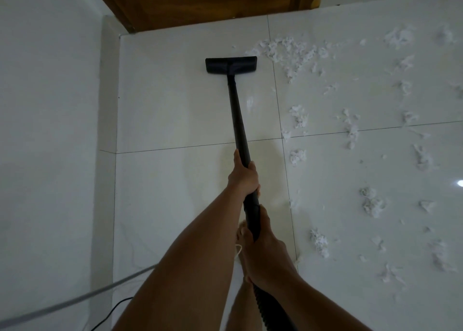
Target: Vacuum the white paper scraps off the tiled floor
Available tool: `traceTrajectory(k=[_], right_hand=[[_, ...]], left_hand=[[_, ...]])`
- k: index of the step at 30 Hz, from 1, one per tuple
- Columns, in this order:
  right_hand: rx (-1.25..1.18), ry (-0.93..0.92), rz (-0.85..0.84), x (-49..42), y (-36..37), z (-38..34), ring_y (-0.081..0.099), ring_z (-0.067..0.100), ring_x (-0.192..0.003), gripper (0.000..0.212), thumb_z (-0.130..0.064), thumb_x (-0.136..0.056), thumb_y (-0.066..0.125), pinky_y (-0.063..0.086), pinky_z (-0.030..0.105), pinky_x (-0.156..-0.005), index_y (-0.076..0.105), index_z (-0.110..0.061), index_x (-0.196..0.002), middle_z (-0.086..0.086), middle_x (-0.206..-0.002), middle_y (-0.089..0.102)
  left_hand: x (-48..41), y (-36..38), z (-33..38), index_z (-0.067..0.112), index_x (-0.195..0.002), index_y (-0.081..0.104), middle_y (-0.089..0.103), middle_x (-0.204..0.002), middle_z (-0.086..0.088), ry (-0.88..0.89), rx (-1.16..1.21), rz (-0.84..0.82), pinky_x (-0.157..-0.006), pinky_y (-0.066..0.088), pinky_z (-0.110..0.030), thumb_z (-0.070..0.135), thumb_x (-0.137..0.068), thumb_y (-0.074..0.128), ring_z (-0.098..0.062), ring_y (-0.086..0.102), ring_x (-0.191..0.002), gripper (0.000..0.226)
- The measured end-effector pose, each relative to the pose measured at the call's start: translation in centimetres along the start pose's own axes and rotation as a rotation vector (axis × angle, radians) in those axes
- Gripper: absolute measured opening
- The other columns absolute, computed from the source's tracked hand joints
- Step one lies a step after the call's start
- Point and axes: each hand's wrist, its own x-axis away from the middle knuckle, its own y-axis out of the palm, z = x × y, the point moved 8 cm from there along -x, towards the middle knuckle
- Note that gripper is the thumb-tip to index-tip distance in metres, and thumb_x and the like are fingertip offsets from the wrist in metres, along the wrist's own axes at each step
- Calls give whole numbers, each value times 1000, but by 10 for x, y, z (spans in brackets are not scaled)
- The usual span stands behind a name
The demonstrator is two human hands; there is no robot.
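A black vacuum wand [238, 120] runs away from me to a flat black floor head [231, 65] resting on the white tiled floor [175, 110] near the door. My left hand [244, 175] grips the wand mid-length. My right hand [263, 245] holds it lower down, where the ribbed hose begins. White paper scraps [288, 52] lie just right of the head, and several more clumps [370, 203] are strewn over the tiles to the right.
A wooden door [208, 2] closes the far side. A white wall [45, 130] with a tiled skirting runs along the left. A grey cord [75, 300] and a thin black cable [112, 313] cross the floor at lower left. My bare foot shows beneath my hands.
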Motion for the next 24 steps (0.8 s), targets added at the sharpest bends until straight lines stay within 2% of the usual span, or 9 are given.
traceTrajectory(k=[3,5,13,17,24], right_hand=[[0,4,0,-13,-2,-9,68,30,-107,64,-40,-108,38,60,48,-90,-1,-47,-159,10,-128,62],[-4,7,3,-21,-4,-15,70,27,-99,65,-39,-108,38,62,46,-85,-1,-47,-159,10,-121,64],[-27,32,-21,-47,-10,-35,71,21,-75,66,-43,-108,38,64,42,-71,-6,-50,-158,8,-97,69],[-28,34,-29,-49,-11,-40,73,25,-78,67,-43,-108,38,64,47,-75,-6,-49,-158,10,-97,71],[-35,26,-43,-29,-15,-35,74,29,-82,66,-40,-109,38,65,45,-74,-4,-47,-159,13,-103,72]], left_hand=[[-12,-6,10,43,-161,-8,69,-96,-18,8,-1,6,-52,54,-31,37,-110,34,-17,59,-52,66],[-19,-10,18,43,-161,-8,67,-90,-16,12,-2,11,-49,52,-29,37,-110,34,-16,58,-51,66],[-42,-22,44,45,-160,-10,64,-83,-13,18,-17,15,-50,52,-30,38,-110,33,-16,57,-48,66],[-44,-24,48,45,-160,-9,64,-84,-13,18,-28,15,-50,52,-30,38,-110,34,-16,57,-49,66],[-25,-19,42,43,-161,-9,65,-85,-14,5,-31,14,-52,54,-31,37,-110,34,-17,58,-51,66]])
